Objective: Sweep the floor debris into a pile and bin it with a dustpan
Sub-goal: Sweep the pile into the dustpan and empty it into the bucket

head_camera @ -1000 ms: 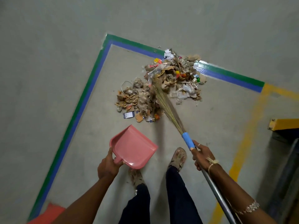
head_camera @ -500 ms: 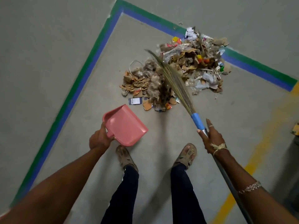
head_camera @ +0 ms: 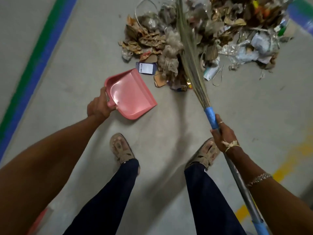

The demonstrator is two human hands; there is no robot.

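A pile of debris (head_camera: 199, 39) made of dry leaves, paper scraps and plastic wrap lies on the grey floor at the top of the view. My left hand (head_camera: 99, 106) grips the handle of a pink dustpan (head_camera: 130, 94), held empty and just short of the pile's near edge. My right hand (head_camera: 223, 134) grips the metal handle of a grass broom (head_camera: 191, 53) just below its blue tape wrap. The broom's bristles lie across the middle of the pile.
A green and blue floor stripe (head_camera: 39, 53) runs diagonally along the left. Yellow floor paint (head_camera: 288, 165) shows at the right. My sandalled feet (head_camera: 122, 150) stand on bare floor below the dustpan. A red object (head_camera: 42, 217) peeks in at the bottom left.
I have stepped closer to the pile, which now fills the top of the view. The dustpan has moved nearer the pile's edge, and the broom's bristles now lie deeper into it.
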